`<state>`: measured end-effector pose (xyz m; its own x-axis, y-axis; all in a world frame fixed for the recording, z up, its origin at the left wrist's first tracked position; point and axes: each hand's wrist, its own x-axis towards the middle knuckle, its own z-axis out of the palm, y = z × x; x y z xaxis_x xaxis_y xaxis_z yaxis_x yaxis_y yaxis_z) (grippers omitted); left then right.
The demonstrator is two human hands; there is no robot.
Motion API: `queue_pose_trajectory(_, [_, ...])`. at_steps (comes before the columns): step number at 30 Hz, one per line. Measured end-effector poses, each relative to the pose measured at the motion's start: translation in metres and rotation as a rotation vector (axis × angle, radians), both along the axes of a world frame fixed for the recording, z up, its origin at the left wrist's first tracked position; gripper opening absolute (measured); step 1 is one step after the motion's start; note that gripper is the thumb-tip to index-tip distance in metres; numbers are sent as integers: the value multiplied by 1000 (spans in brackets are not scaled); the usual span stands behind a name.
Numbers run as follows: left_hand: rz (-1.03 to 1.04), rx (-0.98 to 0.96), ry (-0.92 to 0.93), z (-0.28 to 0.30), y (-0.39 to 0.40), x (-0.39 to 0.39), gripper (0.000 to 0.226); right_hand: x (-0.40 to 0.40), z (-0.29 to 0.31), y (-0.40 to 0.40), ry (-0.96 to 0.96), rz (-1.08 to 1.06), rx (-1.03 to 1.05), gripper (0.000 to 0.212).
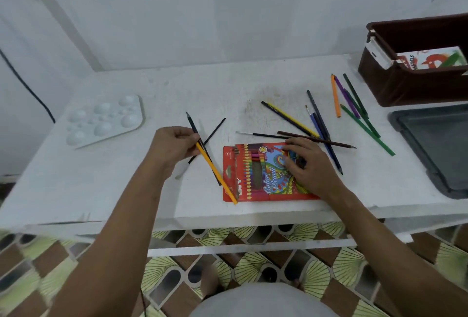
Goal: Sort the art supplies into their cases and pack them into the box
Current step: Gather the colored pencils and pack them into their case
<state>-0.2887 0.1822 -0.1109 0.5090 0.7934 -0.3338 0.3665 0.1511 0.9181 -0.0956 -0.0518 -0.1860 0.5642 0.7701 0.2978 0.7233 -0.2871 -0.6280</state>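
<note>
A red colour-pencil case (255, 180) lies flat near the table's front edge. My right hand (306, 164) rests on its right half, fingers bent over the printed cover. My left hand (172, 147) pinches two pencils together, an orange-yellow pencil (217, 175) and a dark pencil (196, 129); the orange one's lower end lies over the case's left edge. Several loose pencils (321, 126) and a thin paintbrush (263, 135) lie scattered right of centre. A brown box (405, 88) at the back right holds a pastels packet (430, 59).
A white paint palette (106, 119) sits at the left of the white table (101, 185). A dark grey lid or tray (435, 147) lies at the right edge. Another black stick (215, 130) lies behind my left hand. Patterned floor tiles show below the table.
</note>
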Motion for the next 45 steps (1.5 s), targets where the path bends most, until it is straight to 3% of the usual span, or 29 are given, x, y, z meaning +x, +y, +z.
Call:
queue_pose_trajectory(15, [-72, -14, -87, 6, 11, 7, 19, -3, 3, -1, -8, -8, -5, 29])
queue_pose_trajectory(26, [27, -230, -155, -12, -1, 10, 10, -4, 5, 0, -8, -8, -1, 29])
queue_pose_trajectory(29, [78, -217, -158, -10, -5, 5, 16, -4, 5, -1, -3, -10, -4, 29])
queue_pose_trajectory(34, [67, -112, -169, -17, -21, -7, 58, -4, 4, 0, -4, -12, 1, 28])
queue_pose_trajectory(39, [76, 68, -36, -21, -20, -10, 48, -2, 2, 0, 3, -6, 5, 27])
queue_pose_trajectory(45, [210, 44, -73, -23, -12, -9, 36, -3, 4, 0, 1, -9, -4, 28])
